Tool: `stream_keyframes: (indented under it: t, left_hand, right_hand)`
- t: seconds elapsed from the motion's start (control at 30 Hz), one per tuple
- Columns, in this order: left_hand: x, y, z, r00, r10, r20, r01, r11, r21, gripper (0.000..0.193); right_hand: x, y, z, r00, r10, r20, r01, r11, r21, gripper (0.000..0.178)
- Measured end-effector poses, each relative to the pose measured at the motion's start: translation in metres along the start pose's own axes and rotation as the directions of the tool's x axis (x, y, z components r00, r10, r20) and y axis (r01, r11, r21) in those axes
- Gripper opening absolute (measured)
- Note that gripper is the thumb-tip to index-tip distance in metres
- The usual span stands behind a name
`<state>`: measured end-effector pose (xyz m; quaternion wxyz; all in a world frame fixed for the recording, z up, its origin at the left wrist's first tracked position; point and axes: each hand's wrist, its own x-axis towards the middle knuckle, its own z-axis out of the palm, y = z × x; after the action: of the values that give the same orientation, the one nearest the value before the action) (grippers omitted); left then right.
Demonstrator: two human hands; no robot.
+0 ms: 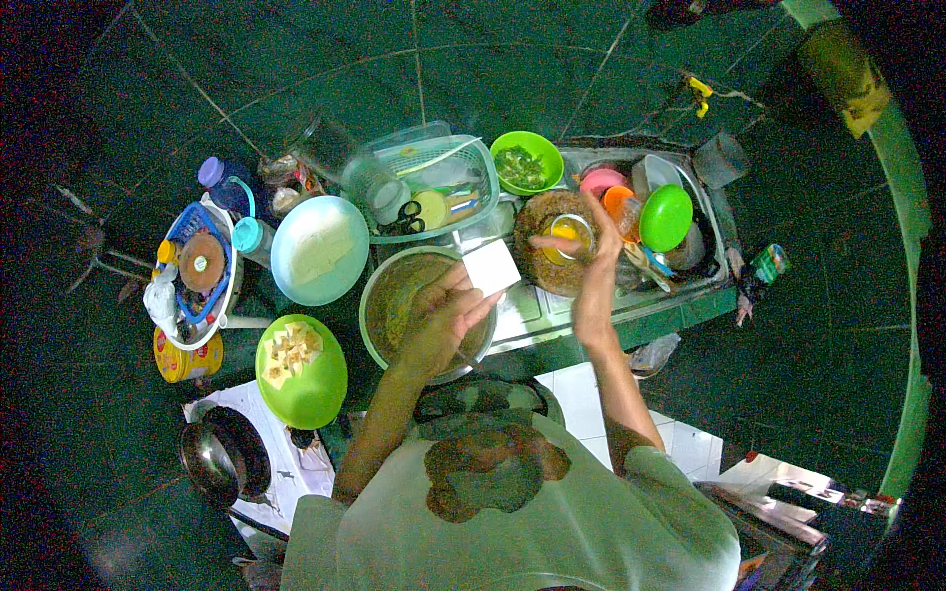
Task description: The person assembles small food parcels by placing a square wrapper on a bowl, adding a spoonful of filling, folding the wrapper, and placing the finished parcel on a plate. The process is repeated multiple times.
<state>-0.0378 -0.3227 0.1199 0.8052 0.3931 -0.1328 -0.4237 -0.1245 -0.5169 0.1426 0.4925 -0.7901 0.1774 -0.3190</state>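
My left hand (451,313) holds a thin white square wrapper (491,267) flat on its fingers, above the right part of a wide round bowl (371,330) with a brownish mixture inside. My right hand (597,261) is over a small round cup (589,229) of yellow liquid that looks like egg. One finger of it reaches across the cup, and another is stretched upward; whether the fingertip touches the liquid I cannot tell. The cup sits on a round brown surface (538,268). To the left, a green plate (313,399) carries several pale folded dumplings (293,353).
A light blue bowl (345,219) with pale contents stands left of the mixture. Behind are a clear basket (483,167) with scissors (405,219) and a green bowl (552,148) of chopped greens. Dishes crowd the sink (708,212) at right. A pan (212,461) lies lower left.
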Motion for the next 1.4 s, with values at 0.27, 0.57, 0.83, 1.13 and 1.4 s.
stream_keyframes:
  t: [0.27, 0.57, 0.83, 1.13, 1.4]
  left_hand:
    - [-0.009, 0.000, -0.010, 0.995, -0.095, -0.042, 0.093, 0.995, -0.033, 0.037]
    - [-0.016, 0.000, -0.010, 0.988, -0.078, -0.132, 0.084, 0.996, 0.039, 0.034]
    - [-0.013, 0.006, -0.004, 0.997, -0.037, -0.065, 0.032, 0.996, -0.081, 0.029]
    - [-0.006, -0.009, -0.017, 0.990, 0.015, -0.141, -0.050, 0.968, -0.247, 0.023]
    - [-0.002, 0.002, -0.002, 0.987, -0.031, -0.156, -0.021, 0.947, -0.322, 0.026]
  right_hand:
    - [-0.020, -0.048, 0.025, 0.891, -0.319, 0.324, 0.438, 0.792, -0.425, 0.080]
    - [-0.024, -0.040, 0.027, 0.864, -0.386, 0.325, 0.501, 0.725, -0.472, 0.048]
    - [0.018, 0.068, -0.019, 0.981, -0.062, -0.184, -0.036, 0.874, -0.484, 0.060]
    - [0.007, 0.154, -0.024, 0.969, 0.235, 0.072, -0.032, 0.409, -0.912, 0.067]
    - [0.006, 0.051, -0.020, 0.993, -0.011, -0.118, -0.015, 0.975, -0.220, 0.066]
